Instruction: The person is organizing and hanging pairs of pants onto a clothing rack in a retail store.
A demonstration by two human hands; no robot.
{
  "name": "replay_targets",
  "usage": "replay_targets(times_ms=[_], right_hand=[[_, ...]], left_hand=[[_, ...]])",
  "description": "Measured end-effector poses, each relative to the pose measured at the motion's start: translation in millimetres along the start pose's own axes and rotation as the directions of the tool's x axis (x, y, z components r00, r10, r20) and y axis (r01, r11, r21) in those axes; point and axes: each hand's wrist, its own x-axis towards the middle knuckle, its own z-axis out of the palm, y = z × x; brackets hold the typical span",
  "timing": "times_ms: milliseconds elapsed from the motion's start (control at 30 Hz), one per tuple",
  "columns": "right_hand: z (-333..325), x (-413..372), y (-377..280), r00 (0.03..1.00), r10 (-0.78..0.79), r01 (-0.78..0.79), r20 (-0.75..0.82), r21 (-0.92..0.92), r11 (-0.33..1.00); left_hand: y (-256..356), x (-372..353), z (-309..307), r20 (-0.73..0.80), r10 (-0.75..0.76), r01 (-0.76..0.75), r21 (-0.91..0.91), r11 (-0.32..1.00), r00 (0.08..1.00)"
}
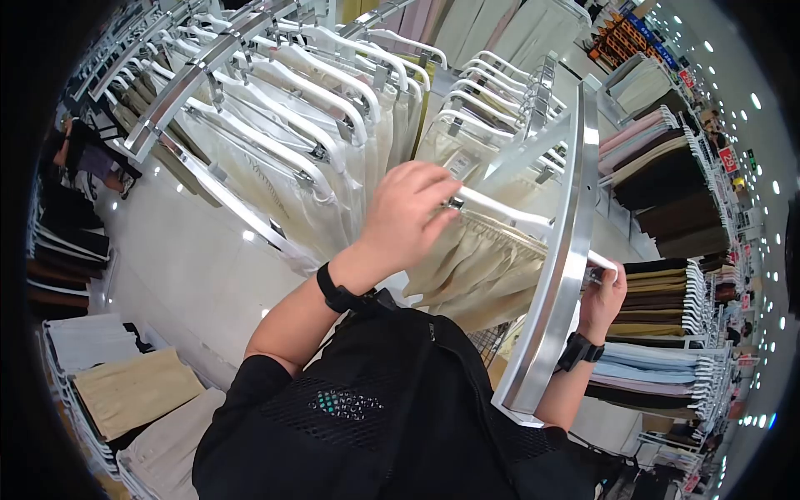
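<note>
Beige trousers with a gathered elastic waist point(479, 267) hang from a white clip hanger point(508, 213). My left hand point(408, 208) pinches the hanger's left end, its thumb and fingers closed around the clip at the waistband. At the other end, my right hand point(604, 296) is closed on the hanger's white tip, close to the right clip. Between my hands a silver metal rail point(568, 250) crosses in front of the hanger and hides part of it. The hanger's hook cannot be made out.
Racks of pale trousers on white hangers point(292, 83) stand close on the left and ahead. Folded beige trousers point(137, 387) lie at lower left. More racks with dark trousers point(683, 192) line the right. A person point(104, 158) is at far left on the shiny floor point(192, 258).
</note>
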Motion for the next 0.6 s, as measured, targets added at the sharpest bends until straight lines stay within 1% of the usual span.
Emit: replay_targets(times_ms=[33, 100, 167, 200, 233, 267, 300, 333, 400, 433, 467, 533, 567, 600], right_hand=[[1, 8, -1, 1.0, -0.002, 0.002, -0.01, -0.001, 1.0], [2, 25, -2, 1.0, -0.007, 0.007, -0.014, -0.01, 1.0], [0, 38, 0, 0.997, -0.04, 0.046, -0.068, 0.09, 0.995], [1, 43, -2, 0.997, -0.039, 0.044, -0.062, 0.086, 0.995], [4, 47, -6, 0.997, -0.073, 0.076, -0.039, 0.087, 0.993], [8, 52, -10, 0.994, -0.106, 0.107, -0.017, 0.088, 0.99], [16, 57, -14, 0.993, -0.119, 0.117, 0.016, 0.107, 0.987], [22, 61, -15, 0.993, -0.119, 0.117, 0.016, 0.106, 0.987], [36, 69, -15, 0.999, -0.043, 0.042, 0.008, 0.029, 0.999], [47, 73, -15, 0.999, -0.034, 0.034, 0.022, -0.011, 0.999], [53, 76, -8, 0.999, -0.046, 0.046, 0.015, 0.016, 0.999], [47, 82, 9, 0.999, -0.031, 0.033, 0.039, -0.072, 0.997], [39, 82, 23, 0.999, -0.031, 0.034, 0.038, -0.072, 0.997], [32, 82, 38, 1.0, 0.008, -0.007, 0.012, -0.009, 1.0]], left_hand=[[1, -5, -2, -0.113, -0.049, 0.048, -0.013, 0.999, 0.992], [-2, -18, -8, -0.126, -0.078, 0.077, -0.011, 0.997, 0.989], [-5, -35, -12, -0.137, -0.112, 0.112, -0.008, 0.994, 0.984], [-7, -44, -12, -0.076, -0.15, 0.147, -0.036, 0.988, 0.986], [-10, -53, -11, -0.013, -0.184, 0.183, -0.06, 0.981, 0.983], [-13, -63, -10, -0.016, -0.188, 0.187, -0.06, 0.981, 0.982], [-16, -73, -8, 0.045, -0.233, 0.237, -0.09, 0.967, 0.971], [-18, -80, -7, 0.11, -0.273, 0.286, -0.118, 0.951, 0.956], [-22, -91, -5, 0.133, -0.275, 0.292, -0.132, 0.947, 0.952], [-22, -94, -5, 0.156, -0.276, 0.298, -0.144, 0.944, 0.948], [-23, -97, -6, 0.159, -0.271, 0.294, -0.147, 0.944, 0.949], [-24, -100, -8, 0.208, -0.286, 0.321, -0.161, 0.933, 0.935], [-25, -101, -9, 0.208, -0.285, 0.32, -0.162, 0.934, 0.936], [-26, -103, -10, 0.212, -0.293, 0.329, -0.158, 0.931, 0.932]])
